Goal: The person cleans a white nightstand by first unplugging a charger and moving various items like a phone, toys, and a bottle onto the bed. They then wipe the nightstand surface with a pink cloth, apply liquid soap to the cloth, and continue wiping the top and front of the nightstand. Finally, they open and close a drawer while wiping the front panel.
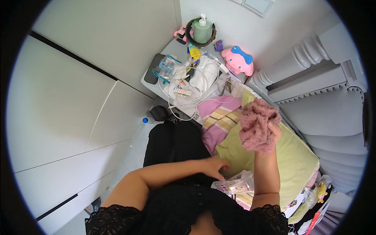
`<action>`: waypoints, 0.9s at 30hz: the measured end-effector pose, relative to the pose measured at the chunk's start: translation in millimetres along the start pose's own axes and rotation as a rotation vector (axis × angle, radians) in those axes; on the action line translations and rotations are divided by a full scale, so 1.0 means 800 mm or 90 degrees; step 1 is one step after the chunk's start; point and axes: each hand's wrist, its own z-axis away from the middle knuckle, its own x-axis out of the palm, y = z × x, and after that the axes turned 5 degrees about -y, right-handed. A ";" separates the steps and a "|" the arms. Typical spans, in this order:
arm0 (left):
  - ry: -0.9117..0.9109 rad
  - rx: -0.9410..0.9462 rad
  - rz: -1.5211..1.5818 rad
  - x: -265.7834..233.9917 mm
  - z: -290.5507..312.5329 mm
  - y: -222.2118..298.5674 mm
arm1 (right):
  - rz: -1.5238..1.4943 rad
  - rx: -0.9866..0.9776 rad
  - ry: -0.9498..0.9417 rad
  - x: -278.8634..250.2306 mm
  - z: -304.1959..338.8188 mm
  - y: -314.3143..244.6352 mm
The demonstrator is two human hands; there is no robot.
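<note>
The crumpled, fluffy pink cloth [258, 125] is held above the smooth green pillow [290, 160], clamped in the fingers of the right hand [276, 132]. The fingers of the left hand [213, 167] are loosely parted, empty; by a careless sweep, the crinkly, seemingly light plastic packet [239, 183] nearby could be knocked.

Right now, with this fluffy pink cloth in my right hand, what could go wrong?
Swinging the pink cloth left could snag the white cables looping past the edge of the nightstand and pull things down. Your left hand is close to the plastic packet beside the green pillow and might knock it.
</note>
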 end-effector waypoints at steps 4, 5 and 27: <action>0.340 -0.219 -0.272 -0.133 0.009 -0.015 | -0.019 0.007 0.024 -0.009 0.000 -0.002; 0.533 -0.253 -0.307 -0.158 0.013 -0.048 | -0.038 0.020 0.019 -0.008 -0.002 -0.001; 0.494 0.067 -0.742 -0.352 -0.002 -0.008 | -0.033 0.010 0.079 -0.025 0.024 -0.002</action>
